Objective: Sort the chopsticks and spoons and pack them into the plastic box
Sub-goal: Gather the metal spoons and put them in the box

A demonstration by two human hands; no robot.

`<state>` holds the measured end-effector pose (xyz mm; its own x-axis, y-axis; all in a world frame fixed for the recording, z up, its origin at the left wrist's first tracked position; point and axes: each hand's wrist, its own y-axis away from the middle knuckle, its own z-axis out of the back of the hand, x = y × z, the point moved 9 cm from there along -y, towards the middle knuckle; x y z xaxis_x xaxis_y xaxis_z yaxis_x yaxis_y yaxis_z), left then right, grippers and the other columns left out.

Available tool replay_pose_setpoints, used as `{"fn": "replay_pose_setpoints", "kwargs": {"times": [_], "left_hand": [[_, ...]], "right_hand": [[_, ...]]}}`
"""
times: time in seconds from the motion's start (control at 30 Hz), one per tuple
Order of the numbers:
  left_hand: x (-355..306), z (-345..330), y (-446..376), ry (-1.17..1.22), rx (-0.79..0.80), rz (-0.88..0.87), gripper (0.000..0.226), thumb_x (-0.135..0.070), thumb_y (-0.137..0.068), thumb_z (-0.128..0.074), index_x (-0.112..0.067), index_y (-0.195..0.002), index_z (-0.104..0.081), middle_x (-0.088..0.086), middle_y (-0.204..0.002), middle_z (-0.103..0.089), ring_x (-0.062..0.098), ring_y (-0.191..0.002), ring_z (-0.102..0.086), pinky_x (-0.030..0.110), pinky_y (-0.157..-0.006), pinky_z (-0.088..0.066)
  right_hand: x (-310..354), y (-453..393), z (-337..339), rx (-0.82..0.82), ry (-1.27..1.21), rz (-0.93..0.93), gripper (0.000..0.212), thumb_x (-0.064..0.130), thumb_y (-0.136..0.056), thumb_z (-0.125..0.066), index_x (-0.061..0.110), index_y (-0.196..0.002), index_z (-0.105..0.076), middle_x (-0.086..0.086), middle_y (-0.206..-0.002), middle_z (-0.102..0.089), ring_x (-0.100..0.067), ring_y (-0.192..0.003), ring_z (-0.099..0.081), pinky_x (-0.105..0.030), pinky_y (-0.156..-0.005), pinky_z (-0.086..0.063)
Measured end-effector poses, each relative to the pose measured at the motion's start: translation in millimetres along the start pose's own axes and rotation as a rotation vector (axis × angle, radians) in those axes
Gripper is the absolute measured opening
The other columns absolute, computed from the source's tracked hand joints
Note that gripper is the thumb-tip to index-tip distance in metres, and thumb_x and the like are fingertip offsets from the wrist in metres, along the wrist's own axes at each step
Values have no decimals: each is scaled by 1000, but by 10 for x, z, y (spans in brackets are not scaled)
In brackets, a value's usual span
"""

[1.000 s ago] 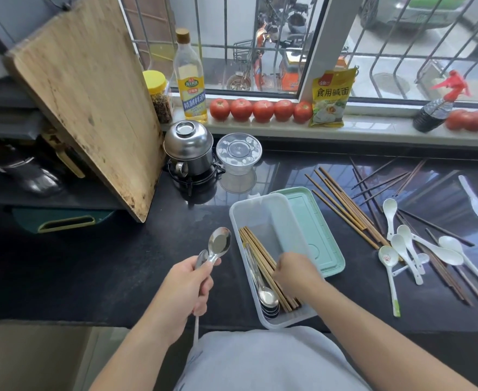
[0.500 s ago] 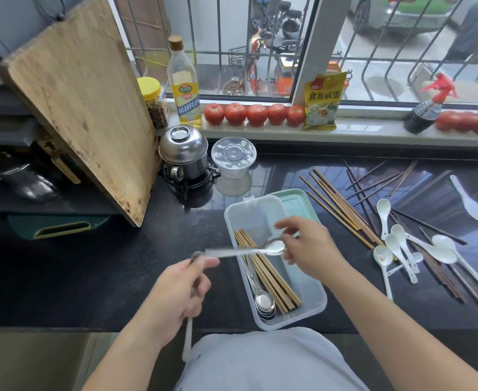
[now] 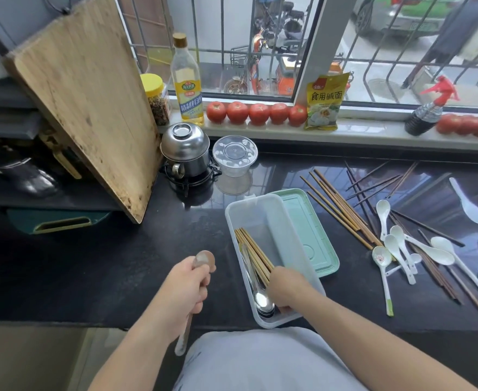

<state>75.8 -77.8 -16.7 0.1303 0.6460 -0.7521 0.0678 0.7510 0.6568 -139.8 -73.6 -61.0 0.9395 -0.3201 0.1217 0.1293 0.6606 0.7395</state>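
Head view: your right hand (image 3: 284, 289) rests inside the clear rectangular plastic box (image 3: 256, 213), grip hidden; your left hand (image 3: 185, 286) grips a steel spoon (image 3: 203, 259); white ceramic spoons (image 3: 396, 245) and brown wooden chopsticks (image 3: 336, 204) remain on the desk (image 3: 91, 263).

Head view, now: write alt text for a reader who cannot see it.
A person's right hand reaches into a clear plastic box holding wooden chopsticks and metal spoons, while the left hand grips another metal spoon. More chopsticks and white spoons lie on the dark counter.
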Motion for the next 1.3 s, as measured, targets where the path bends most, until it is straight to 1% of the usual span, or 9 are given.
{"fn": "replay_pose_setpoints", "kwargs": {"times": [0.1, 0.2, 0.3, 0.4, 0.5, 0.6, 0.8, 1.1, 1.3], "left_hand": [[-47, -16, 62, -393, 24, -81, 21, -10, -97, -50, -17, -93, -69, -3, -65, -50, 9, -51, -36, 27, -51, -27], [-205, -186, 159, -618, 98, -237, 21, -16, -96, -60, -34, -106, -64, -9, -73, -71, 0, -53, -54, 22, -60, -40], [-315, -440, 176, -678, 198, -318, 32, -25, -94, -65, -42, -118, -52, -14, -81, -75, -3, -59, -59, 24, -65, -46], [-548, -553, 234, -924, 42, -569, 46, -29, -92, -70, -44, -130, -49, -19, -93, -74, 4, -88, -66, 30, -77, -51], [-828, -406, 406, -944, -290, -899, 51, -17, -86, -76, -25, -133, -59, -10, -122, -65, 17, -121, -56, 39, -97, -47], [-847, -126, 328, -771, -397, -831, 44, -11, -92, -68, -19, -135, -60, -2, -133, -60, 18, -131, -45, 39, -109, -41], [-477, -127, 97, -779, -204, -480, 34, -23, -104, -53, -27, -138, -57, -12, -142, -51, 9, -135, -39, 28, -106, -35], [-331, -228, 48, -700, -182, -468, 27, -21, -103, -55, -28, -127, -64, -15, -127, -56, 10, -122, -53, 37, -104, -49], [-542, -717, 5, -641, -73, -523, 22, -20, -101, -56, -37, -111, -65, -24, -108, -61, -3, -101, -58, 15, -80, -42]], "right_hand": [[164, 111, 372, -196, -139, 167, 19, 23, -98, -49, 11, -98, -64, -8, -98, -71, -29, -84, -66, -35, -74, -54], [439, 478, 587, -111, -507, 444, 16, 32, -98, -55, 23, -99, -68, 5, -87, -69, -10, -68, -68, -27, -64, -57], [661, 794, 549, -75, -303, 625, 14, 25, -94, -60, 26, -92, -74, 8, -79, -69, -4, -66, -60, -23, -65, -50], [482, 672, 525, -168, -135, 525, 16, 20, -94, -60, 24, -91, -76, 3, -79, -70, -14, -70, -61, -34, -72, -55], [-100, 381, 594, -302, -693, 177, 20, 7, -97, -53, 17, -90, -70, -7, -80, -69, -22, -65, -71, -42, -70, -63], [-373, 109, 276, -154, -1028, -86, 19, -5, -90, -44, -6, -95, -62, -20, -83, -69, -30, -65, -73, -37, -66, -62], [-33, -151, -155, 115, -401, -25, 20, 4, -90, -53, 3, -77, -68, -13, -85, -75, -26, -72, -70, -28, -69, -55], [73, -175, -106, -102, 7, 76, 9, 4, -89, -55, 10, -83, -53, -4, -75, -56, -29, -77, -61, -34, -64, -48], [-326, 261, 309, -297, -413, 206, 13, 27, -96, -54, 22, -96, -66, 0, -92, -68, -22, -84, -62, -35, -75, -54]]}}
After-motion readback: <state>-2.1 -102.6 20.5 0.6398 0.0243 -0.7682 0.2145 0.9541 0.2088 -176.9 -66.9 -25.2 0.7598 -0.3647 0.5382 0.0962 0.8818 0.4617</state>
